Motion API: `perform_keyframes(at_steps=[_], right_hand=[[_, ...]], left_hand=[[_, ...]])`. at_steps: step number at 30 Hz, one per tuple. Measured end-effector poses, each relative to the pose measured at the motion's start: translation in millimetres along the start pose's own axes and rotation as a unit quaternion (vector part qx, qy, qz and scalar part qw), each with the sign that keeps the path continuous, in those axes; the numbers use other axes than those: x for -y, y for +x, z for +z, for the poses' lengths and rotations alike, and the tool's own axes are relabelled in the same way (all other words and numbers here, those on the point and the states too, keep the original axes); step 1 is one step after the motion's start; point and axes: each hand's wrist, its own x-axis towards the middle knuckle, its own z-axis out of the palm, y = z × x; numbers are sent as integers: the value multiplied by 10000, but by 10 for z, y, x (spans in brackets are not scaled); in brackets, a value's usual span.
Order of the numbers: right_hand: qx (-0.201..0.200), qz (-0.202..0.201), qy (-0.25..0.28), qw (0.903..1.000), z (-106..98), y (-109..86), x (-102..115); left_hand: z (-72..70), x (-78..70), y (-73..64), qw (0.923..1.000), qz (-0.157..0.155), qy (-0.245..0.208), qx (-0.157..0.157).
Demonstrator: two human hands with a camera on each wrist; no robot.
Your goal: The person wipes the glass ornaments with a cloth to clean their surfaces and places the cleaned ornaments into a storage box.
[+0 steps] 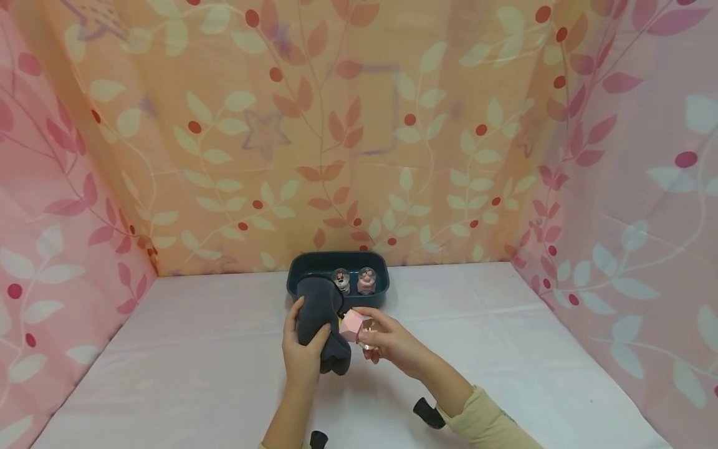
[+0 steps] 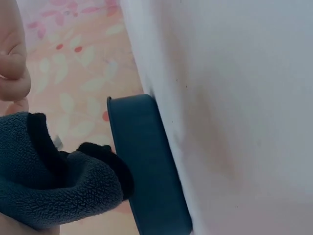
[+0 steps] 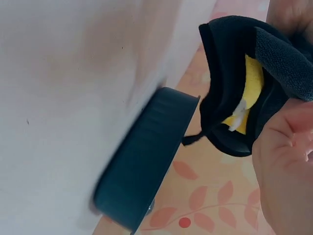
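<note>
My left hand point(image 1: 303, 355) grips a dark grey fleece pouch point(image 1: 318, 308) with a black trimmed edge, thumb across its front. In the right wrist view the pouch's mouth gapes, and something yellow point(image 3: 253, 81) with a white patch shows inside. Beside the pouch, my right hand point(image 1: 401, 346) pinches a small ornament with a pink faceted base point(image 1: 351, 325) and a clear part behind it. The base is right at the pouch's side in the head view. From the left wrist, the pouch point(image 2: 78, 196) appears folded, its opening edge near the tray.
A dark blue-green tray point(image 1: 364, 255) stands at the back of the white-covered table point(image 1: 196, 349). Inside it are a clear-domed ornament with a white and red figure point(image 1: 341, 280) and another with a pink figure point(image 1: 367, 282). Patterned curtains point(image 1: 348, 143) enclose the back and sides.
</note>
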Motion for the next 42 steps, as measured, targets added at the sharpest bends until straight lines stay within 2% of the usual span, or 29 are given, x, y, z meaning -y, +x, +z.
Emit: perform_keyframes(at_steps=[4, 7, 11, 15, 20, 23, 27, 31, 37, 42], right_hand=[[-185, 165, -126, 9996, 3, -16, 9], [-313, 179, -424, 9984, 8, -17, 16], [-463, 21, -793, 9958, 31, 5, 15], [-519, -68, -773, 9956, 73, 44, 3], [-313, -60, -423, 9986, 118, 83, 3], [-224, -34, -150, 9996, 143, 82, 29], [-437, -40, 174, 9989, 176, 78, 50], [-562, -145, 507, 9970, 191, 89, 46], [-221, -36, 406, 9989, 211, 101, 16], [-350, -53, 383, 9986, 226, 103, 10]], left_hand=[[-14, -58, -4, 9988, 140, -454, 98], [-9, -116, -32, 9967, 372, -637, 326], [17, -150, -72, 9957, 564, -280, 673], [52, -141, -93, 9956, 559, 55, 746], [69, -112, -92, 9977, 339, 136, 575], [67, -102, -98, 9980, 323, 204, 509], [77, -89, -101, 9983, 376, 228, 375], [86, -77, -104, 9987, 499, 98, 87], [108, -35, -120, 9948, 885, 29, -509], [104, -24, -101, 9953, 719, 36, -646]])
